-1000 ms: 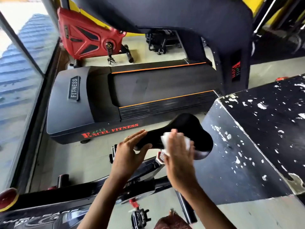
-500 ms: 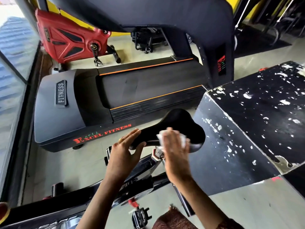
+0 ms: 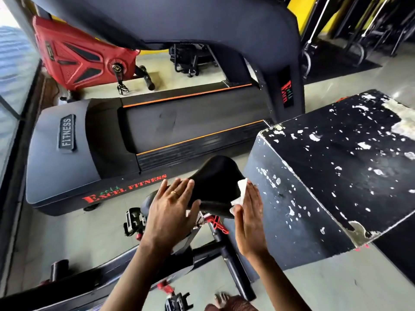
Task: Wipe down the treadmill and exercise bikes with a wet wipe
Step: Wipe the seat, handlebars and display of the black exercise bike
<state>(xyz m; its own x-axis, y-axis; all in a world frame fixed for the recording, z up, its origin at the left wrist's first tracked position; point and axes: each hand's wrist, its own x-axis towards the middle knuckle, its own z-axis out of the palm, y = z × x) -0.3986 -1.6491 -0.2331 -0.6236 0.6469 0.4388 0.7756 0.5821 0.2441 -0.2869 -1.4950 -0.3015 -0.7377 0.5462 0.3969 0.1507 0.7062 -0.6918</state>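
Starting at the far left, a glass wall (image 3: pixel 13 90) runs along the floor, and a red exercise bike (image 3: pixel 83 61) stands beside it at the back. In front of that lies the black treadmill (image 3: pixel 67 171), its side lettered EXCEL FITNESS and its deck edged with 2 orange stripes. Nearer the camera stands a black exercise bike (image 3: pixel 233 265), with a pedal (image 3: pixel 133 221) showing low on its left. The left hand (image 3: pixel 170 209) lies flat on the narrow left end of the saddle (image 3: pixel 215 176), fingers straight, a ring on 1 of them, gripping nothing. On the saddle's right flank a white wet wipe (image 3: pixel 240 194) is pressed against the black cover by the right hand (image 3: pixel 249 218). Its fingers are straight too, palm toward the seat. Just right of that hand stands a black box (image 3: pixel 336 176) with chipped white patches.
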